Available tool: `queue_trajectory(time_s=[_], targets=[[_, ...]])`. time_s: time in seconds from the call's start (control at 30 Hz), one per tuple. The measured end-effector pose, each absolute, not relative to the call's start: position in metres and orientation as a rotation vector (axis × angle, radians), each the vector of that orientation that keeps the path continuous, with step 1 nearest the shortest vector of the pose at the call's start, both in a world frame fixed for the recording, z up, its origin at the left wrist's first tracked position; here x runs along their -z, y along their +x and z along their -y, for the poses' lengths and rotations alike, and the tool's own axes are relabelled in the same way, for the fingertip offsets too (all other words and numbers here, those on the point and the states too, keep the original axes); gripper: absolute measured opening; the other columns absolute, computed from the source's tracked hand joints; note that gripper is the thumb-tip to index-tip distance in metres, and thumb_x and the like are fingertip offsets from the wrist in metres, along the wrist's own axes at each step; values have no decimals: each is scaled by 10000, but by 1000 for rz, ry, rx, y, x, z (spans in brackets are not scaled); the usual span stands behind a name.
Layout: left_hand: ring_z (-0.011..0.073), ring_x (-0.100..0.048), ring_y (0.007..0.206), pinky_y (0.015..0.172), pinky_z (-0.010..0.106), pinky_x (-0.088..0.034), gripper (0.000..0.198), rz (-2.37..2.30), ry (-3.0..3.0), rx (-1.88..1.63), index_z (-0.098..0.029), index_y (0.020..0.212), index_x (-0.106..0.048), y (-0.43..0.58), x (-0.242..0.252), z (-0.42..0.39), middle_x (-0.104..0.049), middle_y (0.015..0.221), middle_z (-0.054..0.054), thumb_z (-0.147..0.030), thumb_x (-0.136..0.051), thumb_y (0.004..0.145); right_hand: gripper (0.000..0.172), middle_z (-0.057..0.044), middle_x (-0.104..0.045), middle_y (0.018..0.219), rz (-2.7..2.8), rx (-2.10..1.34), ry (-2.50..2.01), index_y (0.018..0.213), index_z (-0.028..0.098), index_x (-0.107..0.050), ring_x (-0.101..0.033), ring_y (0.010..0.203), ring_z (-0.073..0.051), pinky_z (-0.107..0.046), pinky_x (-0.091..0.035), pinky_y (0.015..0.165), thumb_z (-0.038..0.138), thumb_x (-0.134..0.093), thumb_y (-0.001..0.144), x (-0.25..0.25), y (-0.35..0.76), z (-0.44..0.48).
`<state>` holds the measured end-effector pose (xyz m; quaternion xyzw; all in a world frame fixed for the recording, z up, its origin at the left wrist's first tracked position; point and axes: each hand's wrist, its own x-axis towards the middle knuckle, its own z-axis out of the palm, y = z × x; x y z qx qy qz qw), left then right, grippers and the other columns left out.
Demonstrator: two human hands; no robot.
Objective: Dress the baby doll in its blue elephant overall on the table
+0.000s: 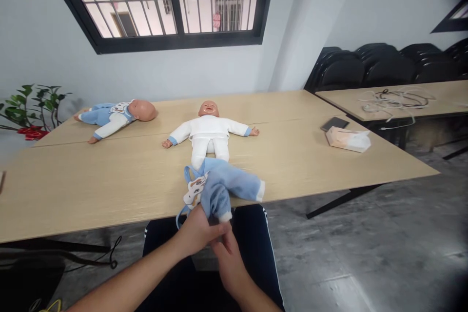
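Observation:
A baby doll [209, 129] in a white long-sleeved top with blue cuffs lies face up on the table, arms spread. Over its lower legs, at the table's front edge, lie light blue overalls [237, 179] with white hems and an animal patch [195, 190]. My left hand [197, 230] is closed on the gathered leg of the overalls. Just below the white hem, my right hand [228, 253] is closed at the end of that same leg, touching my left fingers. The doll's feet are hidden.
A second doll [120, 113] in blue and white lies at the table's back left, beside a potted plant [34, 107]. To the right are a tissue pack [348, 139] and a dark flat object [334, 124]. Cables [397, 100] lie on another table; black chairs [380, 66] stand behind.

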<state>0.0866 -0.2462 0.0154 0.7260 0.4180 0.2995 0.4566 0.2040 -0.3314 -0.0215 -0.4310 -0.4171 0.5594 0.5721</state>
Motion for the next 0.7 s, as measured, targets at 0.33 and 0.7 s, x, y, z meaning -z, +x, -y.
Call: queue_trajectory(time_s=[0.33, 0.7], targets=[[288, -581, 1307, 1206, 513, -375, 310, -1253, 1966, -934, -221, 1216, -686, 82, 11, 264, -703, 1290, 108, -395, -557, 994, 433, -84, -707, 1334, 1350, -1264, -1228, 1382, 247, -632, -662, 1248, -241, -415, -487, 1114, 257, -493, 973, -6, 245, 333], [218, -686, 932, 886, 303, -524, 170, -1021, 2209, -59, -242, 978, -684, 47, -39, 238, -746, 992, 20, -354, -623, 866, 469, -147, -675, 1366, 2378, -278, -1460, 1447, 170, -554, -630, 1241, -286, -412, -500, 1022, 275, -444, 1004, -86, 243, 144]])
